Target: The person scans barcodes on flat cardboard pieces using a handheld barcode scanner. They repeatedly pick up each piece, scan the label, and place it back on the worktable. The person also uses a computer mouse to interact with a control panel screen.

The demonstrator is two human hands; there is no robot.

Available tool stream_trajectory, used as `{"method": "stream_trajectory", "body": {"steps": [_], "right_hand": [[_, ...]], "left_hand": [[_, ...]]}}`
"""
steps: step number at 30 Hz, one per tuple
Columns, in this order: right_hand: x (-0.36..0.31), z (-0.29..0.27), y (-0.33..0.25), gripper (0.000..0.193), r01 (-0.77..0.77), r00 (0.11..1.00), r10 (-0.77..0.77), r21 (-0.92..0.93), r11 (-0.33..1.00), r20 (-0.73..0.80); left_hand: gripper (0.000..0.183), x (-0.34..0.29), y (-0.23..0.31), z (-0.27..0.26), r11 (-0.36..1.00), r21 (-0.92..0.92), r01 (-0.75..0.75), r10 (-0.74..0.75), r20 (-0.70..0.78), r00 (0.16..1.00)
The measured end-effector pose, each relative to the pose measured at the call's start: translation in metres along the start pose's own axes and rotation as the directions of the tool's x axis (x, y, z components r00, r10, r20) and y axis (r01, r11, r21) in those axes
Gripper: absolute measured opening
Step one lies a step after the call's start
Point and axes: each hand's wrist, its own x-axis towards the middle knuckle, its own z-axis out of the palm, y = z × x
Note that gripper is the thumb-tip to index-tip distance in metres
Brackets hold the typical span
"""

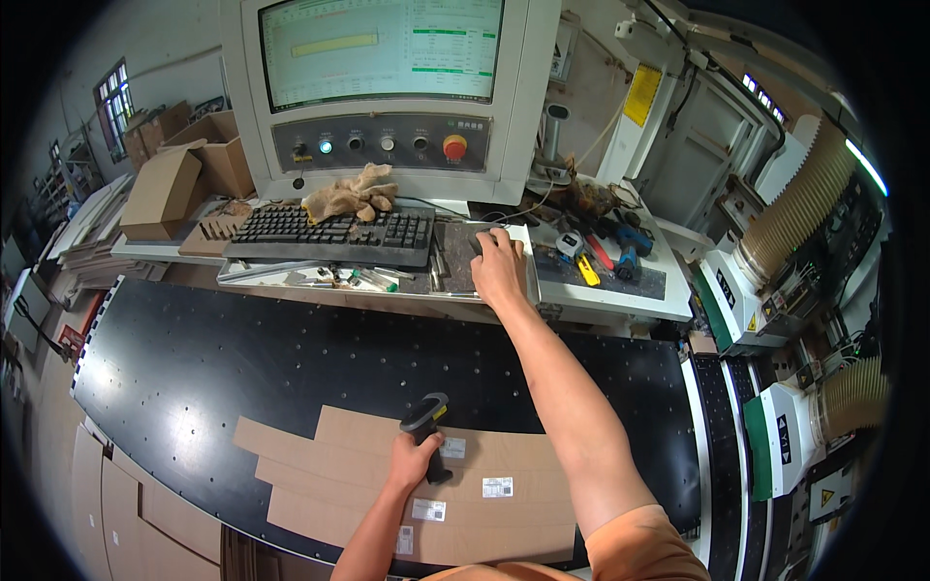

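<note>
My left hand [414, 459] is wrapped round the handle of a black handheld barcode scanner [422, 416]. It holds the scanner over light brown wooden panels [325, 474], which lie side by side on a black table [242, 339]. Several white printed labels [497, 487] are stuck on the panels, one of them right beside the scanner. My right hand [500, 268] reaches forward to the shelf, its fingers over a dark computer mouse [478, 244] that it mostly covers. To the left of that hand lies a black keyboard [334, 235], with a tan work glove [354, 194] resting on it.
A lit monitor [383, 53] rises above a button panel with a red knob [454, 147]. Right of the mouse are a tape measure [570, 244], a yellow cutter [588, 270] and a blue tool [630, 254]. Machine heads with ribbed hoses [799, 194] stand at the right, cardboard boxes [163, 194] at the left.
</note>
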Motion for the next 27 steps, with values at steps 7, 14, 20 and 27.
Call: {"method": "stream_trajectory", "body": {"steps": [7,14,20,27], "right_hand": [[0.0000,-0.0041,-0.0025,0.044,-0.026,0.999,0.026,-0.007,1.000,0.042],[0.0006,-0.0043,-0.0031,0.044,-0.044,0.997,0.044,-0.012,0.999,0.067],[-0.0007,-0.0033,-0.0044,0.041,-0.020,0.999,0.020,0.000,1.000,-0.029],[-0.0002,-0.0030,-0.0028,0.044,-0.039,0.998,0.039,-0.005,0.999,-0.042]], "left_hand": [[0.039,-0.0005,0.0013,-0.0014,1.000,0.005,-0.014,0.014,0.015,1.000],[0.038,-0.0013,0.0023,-0.0006,1.000,-0.011,-0.002,0.002,0.009,1.000],[0.038,-0.0018,0.0047,-0.0016,0.999,0.015,0.032,-0.033,0.014,0.999],[0.052,-0.0022,0.0047,-0.0026,0.976,0.167,0.140,-0.136,-0.035,0.990]]}}
